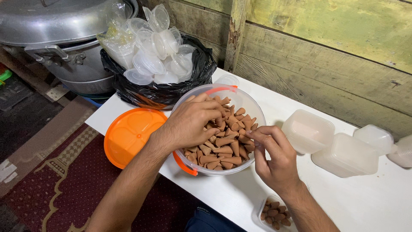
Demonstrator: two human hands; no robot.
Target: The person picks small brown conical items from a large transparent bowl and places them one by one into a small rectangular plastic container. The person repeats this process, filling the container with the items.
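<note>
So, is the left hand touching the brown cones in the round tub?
Touching. The head view shows the left hand resting on the brown cones, fingers curled into the pile.

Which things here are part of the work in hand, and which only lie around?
In use: left hand, right hand, round tub of brown cones, small container of cones.
Lying about: orange lid, black bag of clear lids, metal pot.

Home packing workshop: plank wall (326, 47), aluminium pot (64, 38)

A black bag (195, 79) of clear lids (156, 47) beside a metal pot (64, 38).
</note>
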